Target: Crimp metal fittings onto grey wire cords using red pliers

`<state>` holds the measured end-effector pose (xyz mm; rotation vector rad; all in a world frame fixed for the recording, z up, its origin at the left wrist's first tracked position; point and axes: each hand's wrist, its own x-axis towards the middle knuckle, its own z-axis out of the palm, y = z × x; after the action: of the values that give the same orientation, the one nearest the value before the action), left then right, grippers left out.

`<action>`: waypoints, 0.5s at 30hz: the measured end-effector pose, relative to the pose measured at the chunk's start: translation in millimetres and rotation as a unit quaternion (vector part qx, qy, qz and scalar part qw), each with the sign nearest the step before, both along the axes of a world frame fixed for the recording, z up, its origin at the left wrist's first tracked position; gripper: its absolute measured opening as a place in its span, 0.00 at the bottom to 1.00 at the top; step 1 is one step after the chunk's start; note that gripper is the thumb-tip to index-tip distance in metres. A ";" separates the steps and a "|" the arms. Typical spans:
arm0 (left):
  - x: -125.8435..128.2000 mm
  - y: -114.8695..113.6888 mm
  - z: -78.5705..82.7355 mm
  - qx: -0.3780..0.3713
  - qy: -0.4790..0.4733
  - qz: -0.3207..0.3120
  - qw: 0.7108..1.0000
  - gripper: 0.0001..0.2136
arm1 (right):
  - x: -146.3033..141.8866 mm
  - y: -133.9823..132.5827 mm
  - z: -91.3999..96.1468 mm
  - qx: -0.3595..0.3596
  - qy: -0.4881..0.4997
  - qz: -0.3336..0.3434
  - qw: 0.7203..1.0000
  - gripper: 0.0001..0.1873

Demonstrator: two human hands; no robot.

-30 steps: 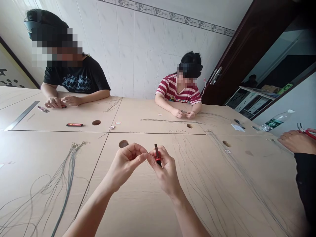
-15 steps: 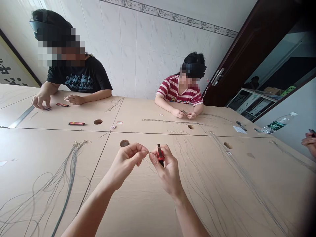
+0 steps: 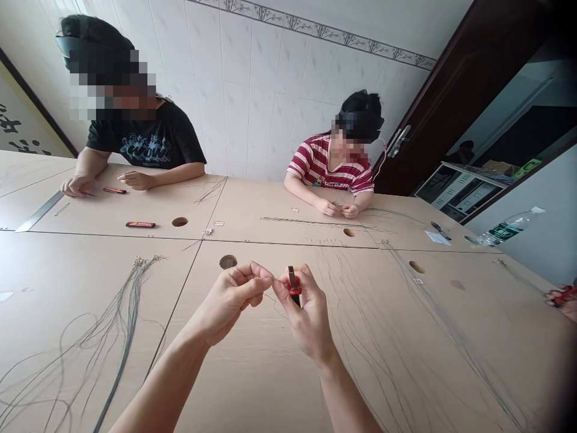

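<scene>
My left hand (image 3: 238,291) is closed, thumb and forefinger pinching a thin cord (image 3: 276,299) whose loose part hangs below the fingertips. Its tips meet those of my right hand (image 3: 306,313), which is also closed. A small red and black tool (image 3: 294,290) with an upright metal end sits in the right hand's curled fingers; its exact kind is not clear. The right thumb and forefinger press together at the cord. What lies between the fingertips is too small to make out. Both hands are above the wooden table (image 3: 252,373).
On the left lies a bundle of grey cords (image 3: 130,319) with metal ends. More long cords (image 3: 433,307) spread across the right. A red and black stick-shaped item (image 3: 140,225) lies beyond a table hole (image 3: 228,261). Two people sit opposite; another person's hand (image 3: 565,300) holds something red.
My hands stay almost in place, fingertips still together. The left co-worker's hand has lowered onto the table. At the right edge, the other person's hand has moved downward, showing a red item.
</scene>
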<state>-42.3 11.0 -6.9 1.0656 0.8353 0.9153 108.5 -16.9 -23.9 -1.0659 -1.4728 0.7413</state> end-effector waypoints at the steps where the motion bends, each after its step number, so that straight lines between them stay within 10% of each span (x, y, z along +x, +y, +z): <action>1: 0.4 -0.5 0.0 0.000 -0.003 0.001 1.000 0.07 | 0.0 -0.2 -0.2 0.002 0.001 -0.001 1.000 0.07; 15: 6.2 -3.5 3.5 0.015 0.022 0.011 1.000 0.07 | 2.0 0.2 0.5 0.035 -0.034 -0.028 0.998 0.07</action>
<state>-36.1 7.5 -3.4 1.1084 0.8743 0.9289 110.5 -16.7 -23.4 -1.0826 -1.5099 0.6152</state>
